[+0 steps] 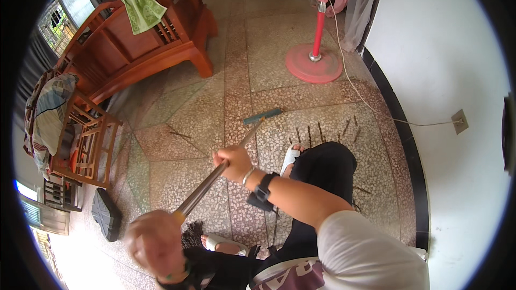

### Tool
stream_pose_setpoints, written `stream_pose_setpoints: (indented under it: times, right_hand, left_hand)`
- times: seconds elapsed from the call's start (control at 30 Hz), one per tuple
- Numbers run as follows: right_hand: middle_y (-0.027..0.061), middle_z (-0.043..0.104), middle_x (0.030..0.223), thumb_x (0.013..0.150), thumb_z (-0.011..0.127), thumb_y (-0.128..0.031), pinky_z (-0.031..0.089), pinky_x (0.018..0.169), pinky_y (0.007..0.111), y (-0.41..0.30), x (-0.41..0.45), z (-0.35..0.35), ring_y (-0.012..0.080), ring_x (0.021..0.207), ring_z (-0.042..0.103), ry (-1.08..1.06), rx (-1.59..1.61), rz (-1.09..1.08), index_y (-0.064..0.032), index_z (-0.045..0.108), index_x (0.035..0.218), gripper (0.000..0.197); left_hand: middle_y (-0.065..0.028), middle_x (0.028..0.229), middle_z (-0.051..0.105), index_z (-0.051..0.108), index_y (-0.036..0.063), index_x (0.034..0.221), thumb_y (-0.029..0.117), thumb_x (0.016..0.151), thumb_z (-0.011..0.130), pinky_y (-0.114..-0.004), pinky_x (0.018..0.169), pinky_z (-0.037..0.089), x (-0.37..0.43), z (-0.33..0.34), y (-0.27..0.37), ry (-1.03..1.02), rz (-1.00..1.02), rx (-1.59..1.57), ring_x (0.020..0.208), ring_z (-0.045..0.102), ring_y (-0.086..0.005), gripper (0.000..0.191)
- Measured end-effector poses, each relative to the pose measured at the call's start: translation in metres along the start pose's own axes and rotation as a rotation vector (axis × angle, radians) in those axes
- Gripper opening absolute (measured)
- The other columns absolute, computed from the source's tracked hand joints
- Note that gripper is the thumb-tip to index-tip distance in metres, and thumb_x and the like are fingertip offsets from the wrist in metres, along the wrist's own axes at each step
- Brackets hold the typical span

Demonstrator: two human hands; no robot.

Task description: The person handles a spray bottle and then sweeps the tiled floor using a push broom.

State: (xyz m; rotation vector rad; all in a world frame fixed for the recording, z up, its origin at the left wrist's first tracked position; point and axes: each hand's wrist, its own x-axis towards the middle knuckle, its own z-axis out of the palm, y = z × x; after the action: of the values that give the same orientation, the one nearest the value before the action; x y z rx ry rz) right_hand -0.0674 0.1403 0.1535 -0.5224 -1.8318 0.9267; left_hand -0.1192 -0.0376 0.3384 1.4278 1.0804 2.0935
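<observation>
Both my hands grip the metal pole (204,185) of a long-handled floor tool, a mop or squeegee. My right hand (234,164) is closed around the pole's middle, with a dark watch and a pale bangle on that wrist. Nearer my body, my left hand (155,239) is blurred and wraps the upper end beside a yellow collar. The pole slants away to a narrow teal head (262,116) lying on the speckled terrazzo floor (193,137). To the right of that head, several short dark strips (321,131) lie on the floor.
A pink pedestal fan (314,64) stands ahead right; its cord crosses to a wall socket (458,121). A wooden bench (133,48) and a wooden chair frame (92,137) stand left. Nearby are a black case (105,214) and dark fibres (192,233) by my sandalled foot (225,245).
</observation>
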Motion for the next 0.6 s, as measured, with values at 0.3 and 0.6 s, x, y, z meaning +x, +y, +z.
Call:
stream_pose_setpoints:
  times: [0.3, 0.6]
  right_hand:
    - [0.0092, 0.05, 0.049, 0.073, 0.059, -0.012, 0.041, 0.046, 0.036, 0.035, 0.003, -0.023, 0.0272, 0.047, 0.052, -0.003, -0.114, 0.043, -0.0068, 0.044, 0.052, 0.027]
    - [0.0065, 0.048, 0.047, 0.074, 0.06, -0.011, 0.037, 0.042, 0.033, 0.038, 0.006, -0.026, 0.0224, 0.043, 0.049, 0.093, -0.047, 0.0, -0.0081, 0.043, 0.051, 0.029]
  left_hand:
    - [-0.0016, 0.044, 0.035, 0.03, 0.0129, 0.05, 0.011, 0.084, 0.038, -0.023, 0.038, 0.029, 0.0, 0.02, -0.021, -0.064, -0.024, 0.101, 0.037, 0.033, -0.0122, 0.036]
    - [-0.0083, 0.05, 0.046, 0.043, 0.0074, 0.053, 0.011, 0.08, 0.041, -0.03, 0.04, 0.035, -0.002, 0.019, -0.021, -0.137, -0.017, 0.135, 0.041, 0.043, -0.018, 0.027]
